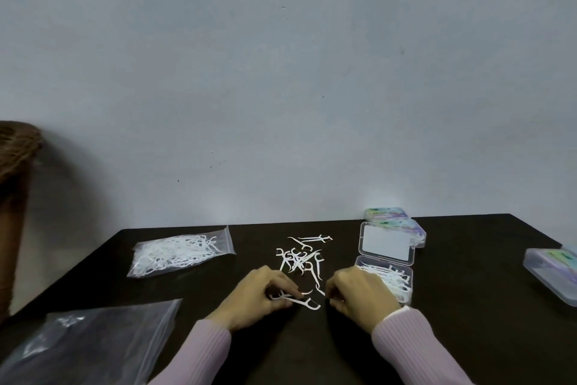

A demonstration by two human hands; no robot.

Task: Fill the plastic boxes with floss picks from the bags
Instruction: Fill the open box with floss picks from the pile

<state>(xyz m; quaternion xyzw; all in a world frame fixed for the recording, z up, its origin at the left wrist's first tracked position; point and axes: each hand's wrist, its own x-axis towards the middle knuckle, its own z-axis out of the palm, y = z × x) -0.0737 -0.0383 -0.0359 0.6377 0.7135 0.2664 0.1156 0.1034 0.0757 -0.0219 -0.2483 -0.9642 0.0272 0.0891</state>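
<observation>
Several white floss picks (301,256) lie loose in a small heap on the dark table (468,275). Just in front of the heap, my left hand (259,299) pinches a few floss picks (299,300) that stick out to the right of its fingers. My right hand (359,294) hovers beside them with curled fingers; whether it holds anything I cannot make out. Right behind that hand stands an open clear plastic box (390,278) partly filled with picks, its lid (387,244) flipped up. A zip bag of picks (178,253) lies to the left.
An emptied clear bag (87,344) lies at the near left corner. Two closed filled boxes (393,220) are stacked behind the open one, and another closed box (552,272) sits at the right edge. A brown woven object (15,166) stands at the far left.
</observation>
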